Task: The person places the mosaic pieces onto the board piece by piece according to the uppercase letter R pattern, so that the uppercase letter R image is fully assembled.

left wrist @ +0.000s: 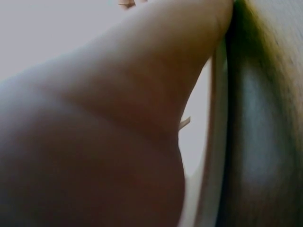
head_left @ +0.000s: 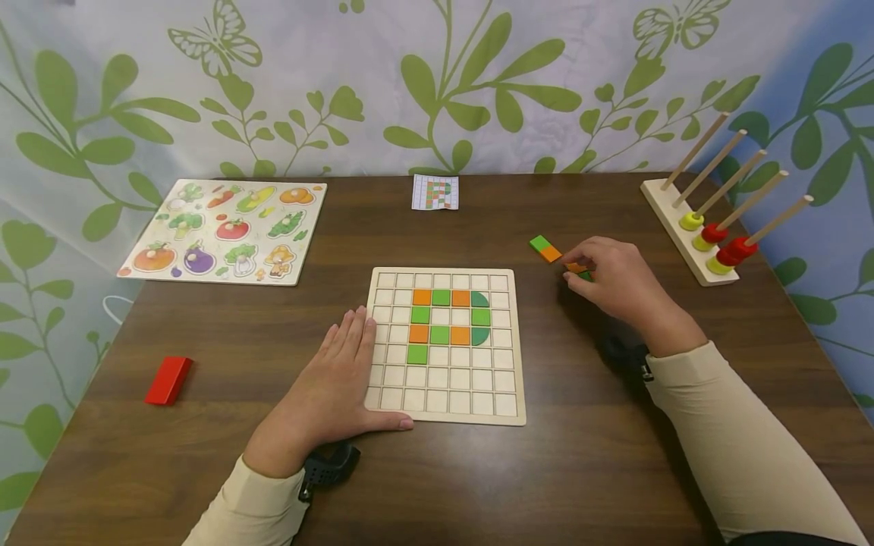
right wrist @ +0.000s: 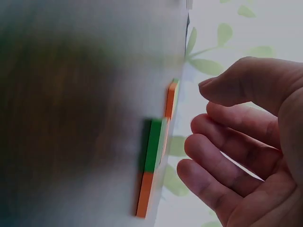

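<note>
Loose tiles (head_left: 550, 254): light, stiff, I judge, best edge-pinched; right hand (head_left: 608, 277) parted, seemingly empty; left hand (head_left: 334, 375) straight-fingered.

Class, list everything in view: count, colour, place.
Table: one, brown, underneath
Grid board: one, pale, centre
Placed tiles: four orange, seven green, on board
Loose tiles: at least four, green and orange, right
Pattern card: one, multicoloured, back centre
Vegetable puzzle: one, multicoloured, back left
Block: one, red, left
Peg stand: one, pale, right
Rings: several, red and yellow, on stand
Leafy backdrop: one, mainly white, behind
Cord: one, white, left
Wristbands: two, black, below hands
Sleeves: two, beige, foreground
Left hand: one, board's edge
Right hand: one, near tiles
</note>
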The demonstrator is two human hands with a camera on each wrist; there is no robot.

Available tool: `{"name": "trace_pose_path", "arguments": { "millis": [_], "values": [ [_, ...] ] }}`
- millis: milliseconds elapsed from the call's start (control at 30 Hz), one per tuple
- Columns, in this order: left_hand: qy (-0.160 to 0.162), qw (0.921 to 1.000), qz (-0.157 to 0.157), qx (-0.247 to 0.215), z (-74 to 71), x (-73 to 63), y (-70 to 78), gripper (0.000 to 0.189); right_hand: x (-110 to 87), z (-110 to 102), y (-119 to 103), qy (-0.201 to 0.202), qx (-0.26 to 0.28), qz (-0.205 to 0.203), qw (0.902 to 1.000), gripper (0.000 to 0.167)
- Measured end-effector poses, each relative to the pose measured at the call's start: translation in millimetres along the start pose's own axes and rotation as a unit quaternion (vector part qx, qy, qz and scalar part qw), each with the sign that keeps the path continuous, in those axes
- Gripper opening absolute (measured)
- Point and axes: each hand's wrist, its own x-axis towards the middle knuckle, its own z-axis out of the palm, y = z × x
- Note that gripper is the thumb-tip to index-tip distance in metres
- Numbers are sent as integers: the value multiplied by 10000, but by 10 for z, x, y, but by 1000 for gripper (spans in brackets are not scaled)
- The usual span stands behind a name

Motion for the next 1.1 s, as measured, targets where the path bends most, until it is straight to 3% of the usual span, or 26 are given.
{"name": "trace_pose_path", "arguments": {
  "millis": [500,1100],
  "values": [
    [87,9999,77,51,-11,9,2,145,-22,-125,303,-288,96,250,9992,29],
    [43,10000,67,41,-14,-3,3,145,-61,-155,412,-830,37,325,9960,35]
  ]
}}
